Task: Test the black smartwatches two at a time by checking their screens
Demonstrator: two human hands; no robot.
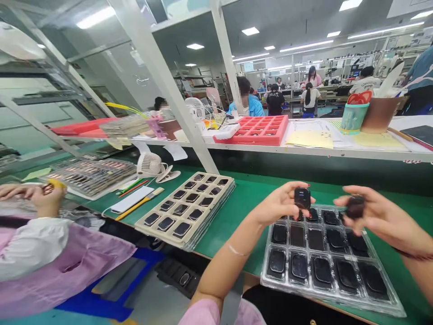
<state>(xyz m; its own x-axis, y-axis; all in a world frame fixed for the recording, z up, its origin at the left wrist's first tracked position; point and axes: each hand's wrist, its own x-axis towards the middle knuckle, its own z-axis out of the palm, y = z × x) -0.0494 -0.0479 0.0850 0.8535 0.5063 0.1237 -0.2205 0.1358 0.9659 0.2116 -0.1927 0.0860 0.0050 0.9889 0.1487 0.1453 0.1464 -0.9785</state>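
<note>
Pinching a watch (302, 197) by its edges, the left hand (282, 205) holds its grip closed just above the tray (297, 289), the face clear of fingers. The right hand (384, 221), grip seemingly closed on a blurred second watch (355, 206), hovers over the same tray on the table (243, 203).

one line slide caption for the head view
Left hand holds a square black part, right hand a blurred dark part, over a clear tray of similar parts.
</note>
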